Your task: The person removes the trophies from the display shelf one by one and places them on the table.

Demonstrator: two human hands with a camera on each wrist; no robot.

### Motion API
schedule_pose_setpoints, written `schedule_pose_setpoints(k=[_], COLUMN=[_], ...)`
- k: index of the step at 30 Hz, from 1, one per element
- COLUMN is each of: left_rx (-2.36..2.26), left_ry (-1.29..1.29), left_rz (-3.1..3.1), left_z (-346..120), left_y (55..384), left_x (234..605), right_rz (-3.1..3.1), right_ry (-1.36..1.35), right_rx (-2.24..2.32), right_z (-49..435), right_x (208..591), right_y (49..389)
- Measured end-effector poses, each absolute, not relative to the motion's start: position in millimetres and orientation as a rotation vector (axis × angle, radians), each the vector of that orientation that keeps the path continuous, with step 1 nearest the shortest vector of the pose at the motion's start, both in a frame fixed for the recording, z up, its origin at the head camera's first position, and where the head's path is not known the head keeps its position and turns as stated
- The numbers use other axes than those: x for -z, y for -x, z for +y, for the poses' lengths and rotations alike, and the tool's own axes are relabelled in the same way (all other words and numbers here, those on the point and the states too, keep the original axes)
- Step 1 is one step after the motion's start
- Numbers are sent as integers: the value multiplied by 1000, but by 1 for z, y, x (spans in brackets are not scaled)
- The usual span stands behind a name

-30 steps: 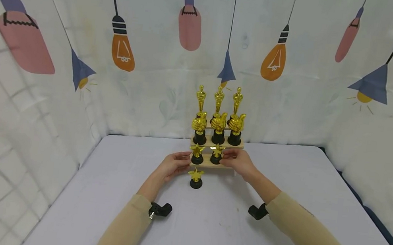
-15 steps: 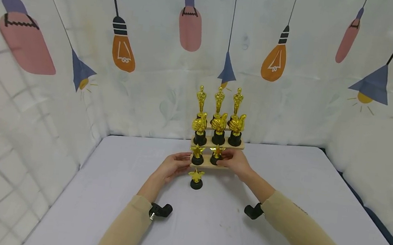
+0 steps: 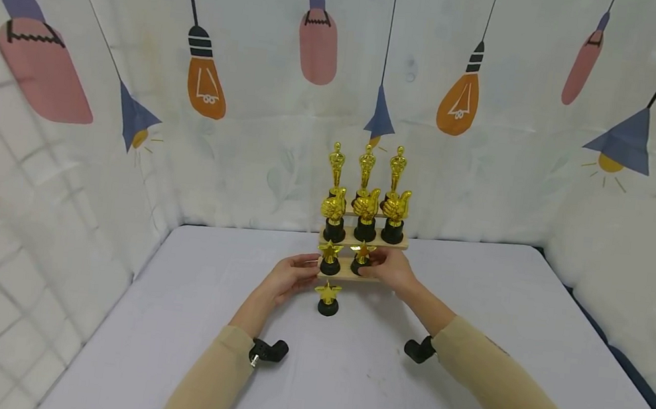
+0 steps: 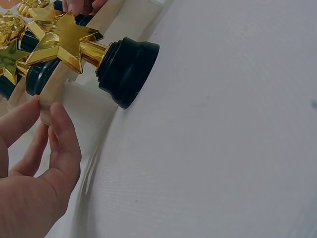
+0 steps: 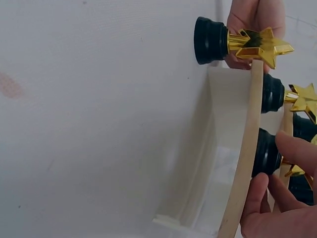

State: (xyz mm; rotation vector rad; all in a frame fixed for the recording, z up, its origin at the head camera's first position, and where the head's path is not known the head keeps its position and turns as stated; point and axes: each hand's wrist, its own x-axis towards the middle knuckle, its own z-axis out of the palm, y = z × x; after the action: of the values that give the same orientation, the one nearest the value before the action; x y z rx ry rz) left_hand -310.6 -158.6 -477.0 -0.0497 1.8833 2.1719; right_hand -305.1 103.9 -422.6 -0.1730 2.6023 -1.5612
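Clock positions refer to the head view, with 12 o'clock pointing away from the person. The right hand [image 3: 394,270] is at the 3 o'clock side of the gripped star trophy [image 5: 266,152], with the thumb and fingers closed to the width of its black base — the base is pinched between them. This trophy stands upright on the bottom tier of the wooden rack [image 3: 345,273]. The left hand [image 3: 287,277] is at the 9 o'clock end of that tier; its thumb and fingertips are nearly together, pinching the wooden edge. A second star trophy [image 3: 331,258] stands at 9 o'clock from the gripped one, on the same tier. A third star trophy [image 3: 328,301] stands at 7 o'clock, upright on the white tablecloth [image 3: 368,389] in front of the rack. At 12 o'clock, three thumbs-up trophies [image 3: 366,214] occupy the middle tier; three figure trophies [image 3: 366,168] occupy the top tier — all upright, gold on black bases.
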Motion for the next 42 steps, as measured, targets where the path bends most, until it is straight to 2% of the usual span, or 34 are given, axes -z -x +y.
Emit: schedule_pose_setpoints(k=[42], left_rx=[-2187], left_ry=[52], left_rz=[1879], left_z=[-158], left_y=[310], left_x=[477], right_rz=[2646], right_ry=[280], right_rx=[1457], right_z=[104], right_x=[416], right_y=[290])
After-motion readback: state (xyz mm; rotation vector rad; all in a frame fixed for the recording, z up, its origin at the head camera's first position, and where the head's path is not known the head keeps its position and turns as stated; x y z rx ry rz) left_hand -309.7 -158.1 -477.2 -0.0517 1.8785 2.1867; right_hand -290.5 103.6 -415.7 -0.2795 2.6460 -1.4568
